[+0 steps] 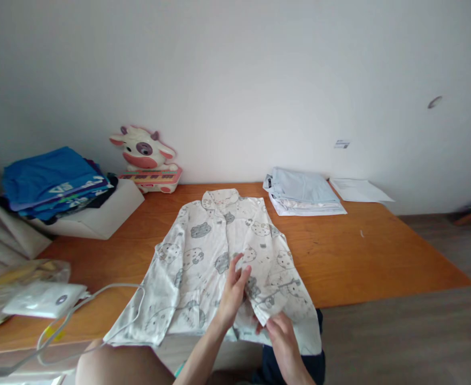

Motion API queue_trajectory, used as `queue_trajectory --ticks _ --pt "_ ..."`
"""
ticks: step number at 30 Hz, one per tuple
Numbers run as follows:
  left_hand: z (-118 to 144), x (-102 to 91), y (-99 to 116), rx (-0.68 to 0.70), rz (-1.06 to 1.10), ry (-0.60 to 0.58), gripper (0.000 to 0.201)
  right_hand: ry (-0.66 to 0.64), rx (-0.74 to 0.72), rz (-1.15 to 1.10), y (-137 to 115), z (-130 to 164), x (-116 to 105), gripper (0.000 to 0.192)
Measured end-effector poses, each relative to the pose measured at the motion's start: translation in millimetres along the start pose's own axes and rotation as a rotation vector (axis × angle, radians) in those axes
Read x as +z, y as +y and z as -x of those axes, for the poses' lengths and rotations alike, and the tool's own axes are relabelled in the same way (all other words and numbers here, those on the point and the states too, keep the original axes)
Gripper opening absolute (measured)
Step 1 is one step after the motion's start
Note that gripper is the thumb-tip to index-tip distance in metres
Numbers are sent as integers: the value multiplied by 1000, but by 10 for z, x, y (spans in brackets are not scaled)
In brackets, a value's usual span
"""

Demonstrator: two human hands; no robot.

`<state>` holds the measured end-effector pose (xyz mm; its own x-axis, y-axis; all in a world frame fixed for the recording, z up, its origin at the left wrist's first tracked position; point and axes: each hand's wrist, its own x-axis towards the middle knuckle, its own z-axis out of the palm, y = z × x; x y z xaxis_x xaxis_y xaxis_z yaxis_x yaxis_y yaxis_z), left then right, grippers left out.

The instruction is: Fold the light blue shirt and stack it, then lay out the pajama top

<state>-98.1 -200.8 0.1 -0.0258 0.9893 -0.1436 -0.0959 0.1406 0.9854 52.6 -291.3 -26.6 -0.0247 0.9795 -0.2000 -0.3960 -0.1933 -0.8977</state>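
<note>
A white pyjama shirt (203, 251) printed with grey cat faces lies face up on the orange wooden table (363, 256), collar toward the wall. My left hand (233, 294) rests on the shirt's front near the button line, fingers pinching the fabric. My right hand (281, 329) grips the lower right front panel at the hem, which is lifted and folded slightly off the table's front edge.
Folded light-blue clothes (303, 192) and white papers (359, 190) lie at the back right. A cow-shaped toy keyboard (149, 160) stands by the wall. Blue folded clothes (53, 182) sit on a white box at left. A white device (45, 299) with a cable lies front left.
</note>
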Motion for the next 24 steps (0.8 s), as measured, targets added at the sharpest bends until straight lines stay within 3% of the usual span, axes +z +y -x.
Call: queue_trajectory --ticks 3,8,12,14,18,24 --pt "-101 8 32 13 -13 13 70 68 -14 -82 -33 -7 -164 41" --pt "-147 54 15 58 -58 -150 72 245 -56 -119 -292 -202 -334 32" --pt "-139 91 18 27 22 -176 70 246 -32 32 -520 -251 -332 64" --pt "-147 121 30 -25 88 -172 69 226 -55 101 -595 -174 -340 64" --pt "-186 213 22 -72 121 -135 67 234 -154 234 -580 89 -453 44" --pt "-224 302 -58 56 -123 -58 54 290 -46 293 -407 389 -616 45"
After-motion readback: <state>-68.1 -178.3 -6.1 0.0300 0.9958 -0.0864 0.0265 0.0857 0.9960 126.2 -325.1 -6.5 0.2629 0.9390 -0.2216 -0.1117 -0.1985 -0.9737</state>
